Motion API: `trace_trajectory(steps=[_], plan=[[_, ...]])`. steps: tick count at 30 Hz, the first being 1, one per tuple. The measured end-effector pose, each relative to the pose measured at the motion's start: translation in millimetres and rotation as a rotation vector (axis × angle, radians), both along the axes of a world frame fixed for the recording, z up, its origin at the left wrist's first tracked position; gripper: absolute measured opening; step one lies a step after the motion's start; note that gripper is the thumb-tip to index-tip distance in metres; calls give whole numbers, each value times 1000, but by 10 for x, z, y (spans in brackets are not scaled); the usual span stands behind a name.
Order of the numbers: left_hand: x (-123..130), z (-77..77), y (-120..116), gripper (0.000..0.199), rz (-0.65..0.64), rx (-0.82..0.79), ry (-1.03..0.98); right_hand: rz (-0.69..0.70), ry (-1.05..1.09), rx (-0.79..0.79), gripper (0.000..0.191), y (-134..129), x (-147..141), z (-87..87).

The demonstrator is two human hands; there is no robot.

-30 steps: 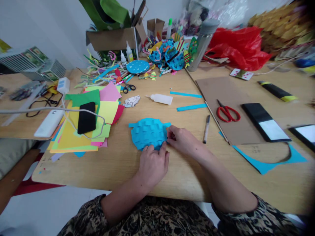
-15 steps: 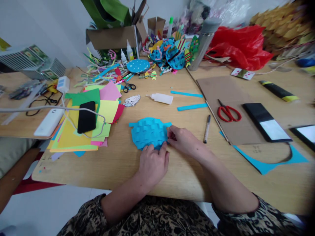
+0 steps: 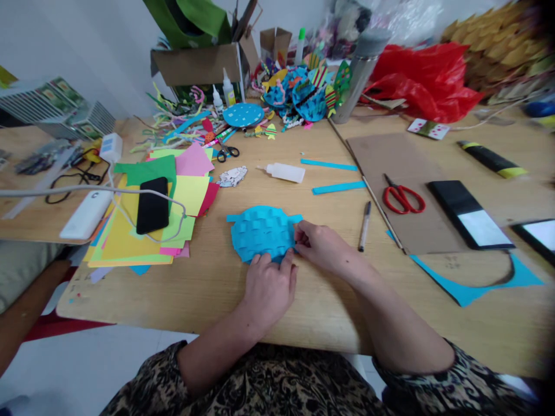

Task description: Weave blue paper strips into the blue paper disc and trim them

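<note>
Currently, I see the woven blue paper piece (image 3: 263,232) flat on the table (image 3: 208,300), just beyond the left hand (image 3: 269,284) and to the left of the right hand (image 3: 318,244). The left hand lies palm down, fingers slightly spread, their tips on its near edge. The right hand's thumb and forefinger are drawn together at its right edge, seemingly pinching it, though I can't tell for certain.

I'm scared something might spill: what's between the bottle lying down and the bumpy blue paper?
Just bare tabletop between the lying bottle and the bumpy blue paper, as the head view shows.
</note>
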State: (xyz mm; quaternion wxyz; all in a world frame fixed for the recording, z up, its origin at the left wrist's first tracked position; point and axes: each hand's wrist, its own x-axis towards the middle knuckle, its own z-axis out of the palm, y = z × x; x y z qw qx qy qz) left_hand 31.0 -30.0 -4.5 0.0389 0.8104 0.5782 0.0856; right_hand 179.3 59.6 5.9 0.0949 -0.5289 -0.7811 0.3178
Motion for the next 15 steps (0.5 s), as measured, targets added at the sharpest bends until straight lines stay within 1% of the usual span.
trace_trajectory(steps=[8,12,15], plan=[[9,60,28,40,-10,-61,43,3,13,-23,13,9,3,-12],[20,98,13,41,-7,-84,41,10,6,-25,13,13,5,-20],[-27,117,-23,43,-10,-76,30,16,-4,-18,11,15,6,-25]])
